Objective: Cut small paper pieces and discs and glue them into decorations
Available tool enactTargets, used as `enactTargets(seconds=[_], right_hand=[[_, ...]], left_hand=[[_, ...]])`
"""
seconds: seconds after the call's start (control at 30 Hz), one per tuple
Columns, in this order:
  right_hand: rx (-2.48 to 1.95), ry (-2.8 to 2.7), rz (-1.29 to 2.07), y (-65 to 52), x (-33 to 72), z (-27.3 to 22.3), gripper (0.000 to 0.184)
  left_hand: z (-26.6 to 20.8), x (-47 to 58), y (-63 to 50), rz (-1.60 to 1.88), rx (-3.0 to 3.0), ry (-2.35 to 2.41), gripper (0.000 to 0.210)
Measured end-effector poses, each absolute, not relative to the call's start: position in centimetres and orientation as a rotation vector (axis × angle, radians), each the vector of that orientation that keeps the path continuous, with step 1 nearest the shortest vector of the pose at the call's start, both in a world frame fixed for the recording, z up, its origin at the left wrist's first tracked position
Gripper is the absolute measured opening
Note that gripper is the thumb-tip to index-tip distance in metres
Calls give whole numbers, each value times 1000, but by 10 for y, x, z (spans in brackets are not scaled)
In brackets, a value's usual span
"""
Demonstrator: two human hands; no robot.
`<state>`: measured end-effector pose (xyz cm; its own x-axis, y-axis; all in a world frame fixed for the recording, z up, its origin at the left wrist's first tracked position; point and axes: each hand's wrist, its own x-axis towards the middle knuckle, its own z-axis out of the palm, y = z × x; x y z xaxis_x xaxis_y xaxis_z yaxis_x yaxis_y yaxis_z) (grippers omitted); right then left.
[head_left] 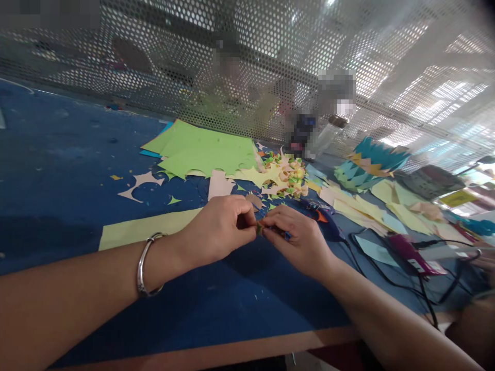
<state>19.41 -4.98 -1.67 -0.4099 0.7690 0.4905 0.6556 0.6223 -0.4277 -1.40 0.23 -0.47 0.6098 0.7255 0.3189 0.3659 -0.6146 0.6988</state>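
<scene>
Both hands meet over the middle of the blue table. My left hand [222,229], with a silver bangle at the wrist, pinches a tiny green and orange piece of paper [259,227] between thumb and forefinger. From the other side, my right hand [299,239] closes its fingertips on the same piece. A small blue object [287,235] shows within the right hand, too covered to name. Just beyond the fingers lie a brown paper disc [254,201] and a pile of curled paper bits [286,175]. A pale yellow paper strip [149,226] lies under the left forearm.
Green paper sheets [211,149] are stacked before a perforated metal screen [185,56]. To the right are a dark blue glue gun [330,219], a magenta corded tool [413,255], cables and a teal paper crown [371,162]. Someone's arm shows at the right edge.
</scene>
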Motion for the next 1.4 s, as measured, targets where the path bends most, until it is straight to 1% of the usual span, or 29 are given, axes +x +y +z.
enactTargets(seconds=[0.2,0.3,0.43,0.53,0.63,0.77,0.87,1.03,1.23,1.33,1.4], right_hand=[[-1141,-2159,213,-49,197,-12,17],[-1236,-2081,110,-47,212,-3,17],[-1657,-2061,-71,-47,256,12,20],[-2043,-2037,-96,-51,294,13,28],[-2256,-1909,-110,-56,323,4,35],[-2303,-1804,-22,-58,343,-10,40],[-2319,-1725,26,-58,350,-16,43],[-2290,-1619,194,-62,360,-22,51],[-2257,-1565,496,-67,368,-23,58],[-2203,-1506,541,-68,369,-26,56],[-2160,-1418,583,-69,366,-27,50]], left_hand=[[-4,-14,5,845,2255,867,10],[-5,-15,11,925,2178,871,9],[-7,-18,20,1002,2051,929,6],[-9,-19,24,1032,2002,936,11],[-14,-17,26,1058,1894,818,12],[-20,-16,30,1078,1779,723,14],[-21,-16,33,1118,1800,781,15],[-21,-17,36,1162,1830,827,11],[-22,-15,38,1177,1746,773,12],[-23,-15,39,1155,1680,704,12],[-23,-14,38,1139,1649,676,12]])
